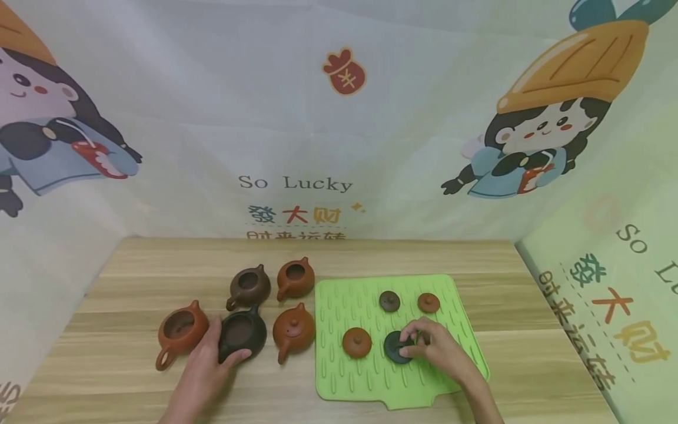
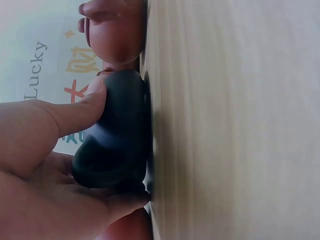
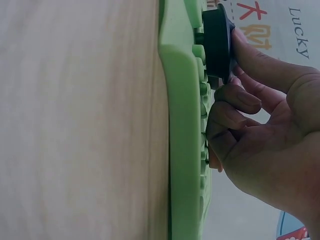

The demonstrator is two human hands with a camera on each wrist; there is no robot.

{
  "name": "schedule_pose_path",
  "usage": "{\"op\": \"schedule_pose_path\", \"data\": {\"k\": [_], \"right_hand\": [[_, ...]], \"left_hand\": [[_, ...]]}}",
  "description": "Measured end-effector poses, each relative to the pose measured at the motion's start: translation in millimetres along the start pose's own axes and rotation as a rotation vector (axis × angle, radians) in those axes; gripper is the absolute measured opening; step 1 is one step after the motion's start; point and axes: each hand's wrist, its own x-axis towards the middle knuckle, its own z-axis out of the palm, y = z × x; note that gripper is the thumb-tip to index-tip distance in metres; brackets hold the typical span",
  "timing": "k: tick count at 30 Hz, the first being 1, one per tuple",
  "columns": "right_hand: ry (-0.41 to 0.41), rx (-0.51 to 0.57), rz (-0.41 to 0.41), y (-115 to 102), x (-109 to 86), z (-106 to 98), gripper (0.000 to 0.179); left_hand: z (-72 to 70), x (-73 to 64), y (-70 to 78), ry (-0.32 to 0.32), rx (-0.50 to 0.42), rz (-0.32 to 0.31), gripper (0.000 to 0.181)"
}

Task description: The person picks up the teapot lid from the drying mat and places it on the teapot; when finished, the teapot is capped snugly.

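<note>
Head view, left grip point(image 1: 203, 364) holding black teapot point(image 1: 245, 333), right grip point(image 1: 441, 352) pinching black lid point(image 1: 394, 348), well inside edges of green mat point(image 1: 381, 383)

On the far cloth point(image 1: 212, 147) I read "So Lucky" point(image 1: 295, 184), below it "發大财" point(image 1: 295, 215) in teal, red and yellow, then "时来运转" point(image 1: 295, 235), its foot cut off at the table point(image 1: 439, 253). The right cloth point(image 1: 657, 188) repeats them, "Lucky" cut short. The red pouch point(image 1: 345, 73) printed on the far cloth bears a yellow sign, unclear to me.
</note>
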Motion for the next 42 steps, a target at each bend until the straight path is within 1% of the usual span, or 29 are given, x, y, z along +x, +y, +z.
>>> {"op": "schedule_pose_path", "data": {"k": [2,6,8,12,18,22,26,30,33,36,39,42], "right_hand": [[-0.004,0.000,0.007,0,-0.1,0,0.017],[-0.007,0.011,-0.006,1,-0.5,1,0.017],[-0.006,0.016,-0.012,1,-0.8,1,0.018],[0.017,0.024,-0.014,0,-1.6,4,0.018],[0.060,0.016,-0.005,-3,-2.8,9,0.017],[0.071,0.013,-0.002,-8,-0.3,11,0.017],[0.069,0.026,-0.007,-16,5.0,12,0.017],[0.071,0.038,-0.039,-29,12.2,14,0.018],[0.051,0.055,-0.078,-40,17.5,17,0.018],[0.025,0.070,-0.102,-52,22.7,21,0.017],[0.017,0.050,-0.110,-61,29.2,27,0.017],[0.008,0.024,-0.147,-68,36.6,32,0.017]], "left_hand": [[-0.7,-1.0,0.0,-0.008,-0.009,-0.011,0.111],[-2.5,-2.4,0.5,-0.026,-0.022,-0.032,0.114],[-3.1,-3.0,1.1,-0.017,-0.017,-0.031,0.113],[-3.3,-4.0,1.0,0.023,0.003,-0.026,0.110],[-2.8,-4.9,-3.8,0.086,0.016,-0.012,0.109],[-2.9,-4.4,-7.6,0.072,0.011,-0.013,0.108],[-3.9,-5.4,-8.4,0.040,-0.011,-0.033,0.107],[-3.5,-5.1,-8.6,0.042,-0.025,-0.027,0.105],[-3.9,-5.4,-7.6,0.048,-0.022,-0.027,0.103],[-4.9,-6.3,-6.6,0.042,-0.023,-0.044,0.103],[-5.1,-6.5,-6.5,0.034,-0.022,-0.052,0.104],[-4.8,-6.5,-7.0,0.032,-0.018,-0.050,0.104]]}}
